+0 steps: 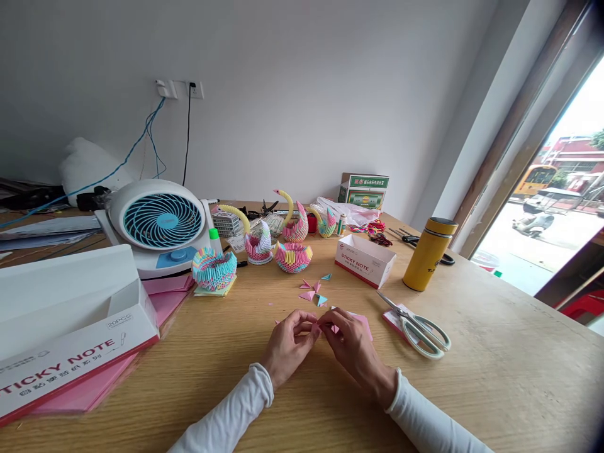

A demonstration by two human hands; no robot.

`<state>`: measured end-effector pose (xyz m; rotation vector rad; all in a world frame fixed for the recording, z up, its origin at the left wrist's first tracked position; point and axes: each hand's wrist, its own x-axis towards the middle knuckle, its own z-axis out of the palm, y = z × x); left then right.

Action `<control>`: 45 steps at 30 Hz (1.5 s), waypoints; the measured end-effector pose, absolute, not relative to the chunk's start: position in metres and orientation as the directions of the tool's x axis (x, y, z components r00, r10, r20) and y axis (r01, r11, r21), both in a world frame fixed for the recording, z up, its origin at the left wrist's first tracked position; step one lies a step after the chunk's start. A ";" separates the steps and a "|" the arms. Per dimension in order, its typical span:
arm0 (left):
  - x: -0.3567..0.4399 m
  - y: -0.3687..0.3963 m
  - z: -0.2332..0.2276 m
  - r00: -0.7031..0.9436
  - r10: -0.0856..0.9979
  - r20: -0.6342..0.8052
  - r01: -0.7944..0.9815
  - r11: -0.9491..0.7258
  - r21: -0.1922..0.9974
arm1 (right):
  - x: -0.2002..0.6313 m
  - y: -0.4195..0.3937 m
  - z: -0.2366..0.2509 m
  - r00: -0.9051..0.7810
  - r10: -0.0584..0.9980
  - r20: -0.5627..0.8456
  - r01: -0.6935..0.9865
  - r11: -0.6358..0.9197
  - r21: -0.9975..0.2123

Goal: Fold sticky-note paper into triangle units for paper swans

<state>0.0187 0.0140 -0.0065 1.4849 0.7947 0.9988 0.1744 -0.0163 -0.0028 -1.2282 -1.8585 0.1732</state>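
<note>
Hands pinching pink paper over the worktop [495,377]

Left hand [287,346] and right hand [352,346] are both gripping one small pink paper piece [322,326], fingertips meeting to steady it; scissors [418,327] are lying close by.

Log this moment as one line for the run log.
left hand: pinching pink paper | right hand: pinching same paper | scissors: right of hands | folded pieces: beyond hands
</note>
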 end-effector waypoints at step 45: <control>0.016 0.017 -0.003 0.328 0.927 0.180 -0.031 -0.180 0.983 | 0.173 -0.014 -0.004 0.007 0.949 0.317 0.188 0.310 -0.932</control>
